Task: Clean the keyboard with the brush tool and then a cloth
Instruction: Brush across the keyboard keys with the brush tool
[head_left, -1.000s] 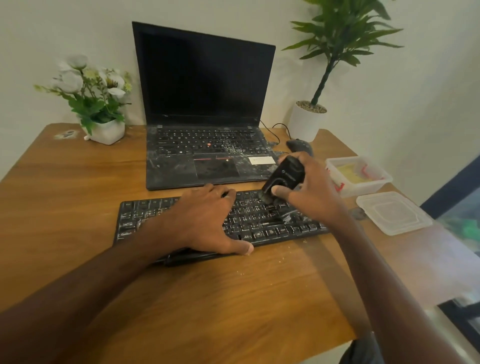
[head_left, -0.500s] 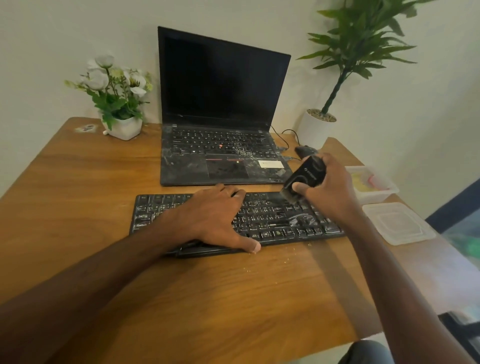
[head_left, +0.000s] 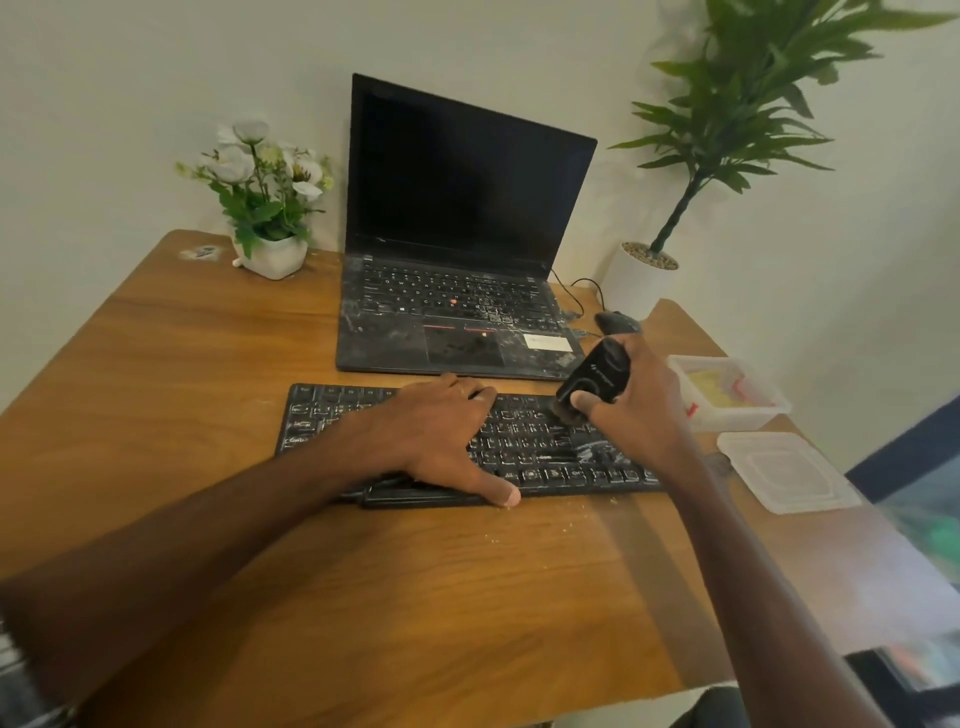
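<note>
Brushing seems underway: the right hand grips the black brush tool, bristles down on the keyboard at the wooden desk's centre, while the left hand, fingers spread flat, likely steadies it.

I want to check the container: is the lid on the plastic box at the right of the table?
No, the lid lies flat on the table, beside the open plastic box.

Brush tool bristles behind thumb.
</note>
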